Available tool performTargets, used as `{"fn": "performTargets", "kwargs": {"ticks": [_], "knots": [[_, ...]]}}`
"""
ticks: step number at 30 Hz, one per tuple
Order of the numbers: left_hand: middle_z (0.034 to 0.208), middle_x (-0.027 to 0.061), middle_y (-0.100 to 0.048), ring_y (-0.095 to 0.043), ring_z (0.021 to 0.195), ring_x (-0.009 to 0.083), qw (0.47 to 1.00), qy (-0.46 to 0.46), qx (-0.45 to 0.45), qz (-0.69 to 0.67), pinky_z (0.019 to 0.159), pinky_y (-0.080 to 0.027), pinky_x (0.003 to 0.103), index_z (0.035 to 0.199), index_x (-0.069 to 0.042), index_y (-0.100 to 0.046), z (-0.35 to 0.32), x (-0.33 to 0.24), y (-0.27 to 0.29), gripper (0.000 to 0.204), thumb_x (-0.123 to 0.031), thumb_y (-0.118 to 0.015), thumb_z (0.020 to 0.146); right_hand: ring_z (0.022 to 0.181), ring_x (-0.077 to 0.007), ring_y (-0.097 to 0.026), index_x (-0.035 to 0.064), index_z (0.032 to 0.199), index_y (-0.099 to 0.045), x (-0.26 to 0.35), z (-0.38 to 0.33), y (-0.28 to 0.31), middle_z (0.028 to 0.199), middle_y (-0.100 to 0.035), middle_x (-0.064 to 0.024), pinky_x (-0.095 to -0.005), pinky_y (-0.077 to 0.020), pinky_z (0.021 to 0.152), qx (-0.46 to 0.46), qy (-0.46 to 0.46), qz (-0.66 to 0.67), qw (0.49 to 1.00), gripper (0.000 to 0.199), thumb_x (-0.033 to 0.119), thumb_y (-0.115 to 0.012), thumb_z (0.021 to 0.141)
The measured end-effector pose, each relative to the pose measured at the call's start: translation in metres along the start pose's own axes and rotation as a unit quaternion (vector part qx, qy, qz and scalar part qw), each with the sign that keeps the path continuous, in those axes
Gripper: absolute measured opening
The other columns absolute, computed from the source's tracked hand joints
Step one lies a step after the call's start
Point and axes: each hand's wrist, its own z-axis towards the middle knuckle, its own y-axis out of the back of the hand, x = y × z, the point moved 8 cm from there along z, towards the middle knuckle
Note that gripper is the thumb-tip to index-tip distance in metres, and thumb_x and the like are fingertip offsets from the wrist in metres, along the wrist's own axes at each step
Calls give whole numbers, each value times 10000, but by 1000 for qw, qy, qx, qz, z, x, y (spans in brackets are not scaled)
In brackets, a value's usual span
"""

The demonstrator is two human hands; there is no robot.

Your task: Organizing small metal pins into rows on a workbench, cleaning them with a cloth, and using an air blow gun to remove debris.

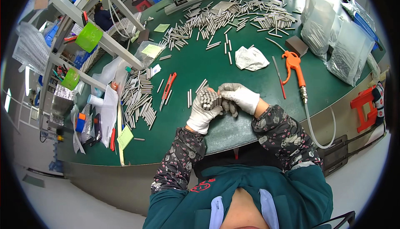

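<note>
My left hand (201, 114), in a white glove, is closed around a bundle of short metal pins (209, 99) whose round ends face up. My right hand (243, 97), gloved in white with grey-stained fingertips, is curled against the right side of that bundle. Its fingers are bent; whether they also pinch a single pin is hidden. Several loose metal pins (189, 98) lie just left of the bundle. Farther left, an orange utility knife (168, 88) rests with its blade toward me.
Metal pins lie in a large far heap (225, 18) and a left pile (139, 95). A crumpled white cloth (251, 58), a thin file with a red handle (278, 76) and an orange air gun (294, 68) with its hose sit right. Clear bags (350, 56) stand far right; a shelf frame (112, 45) rises left.
</note>
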Motion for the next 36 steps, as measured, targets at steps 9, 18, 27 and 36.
{"fn": "performTargets", "kwargs": {"ticks": [9,18,27,36], "knots": [[1007,51,-621,-637,835,135,1000,-11,-8,-13,670,-560,263,1224,-71,-453,0,-1,-2,557,96,-700,753,394,-126,-518,40,1040,-551,0,0,0,632,-597,-71,-243,-417,354,10,6,8,1000,213,229,-522,944],[1004,40,-622,-630,874,122,984,-87,-7,154,748,-540,258,1222,-47,-436,-1,-14,-4,587,66,-714,718,394,-130,-521,43,1029,-542,1,-1,-1,632,-592,-73,-246,-418,351,21,8,2,1000,187,211,-519,947],[997,20,-609,-622,895,106,982,-81,-64,160,789,-518,246,1208,-41,-440,-3,-16,-2,582,49,-710,701,414,-150,-544,50,1038,-526,-4,3,-1,652,-590,-77,-255,-451,361,45,13,62,997,164,186,-519,946],[1004,10,-607,-613,927,97,993,-7,-96,72,810,-520,240,1198,-39,-461,-15,-16,4,534,95,-673,726,454,-122,-537,36,1083,-529,-7,2,-9,679,-593,-65,-237,-450,398,53,7,35,998,202,175,-520,937]]}}
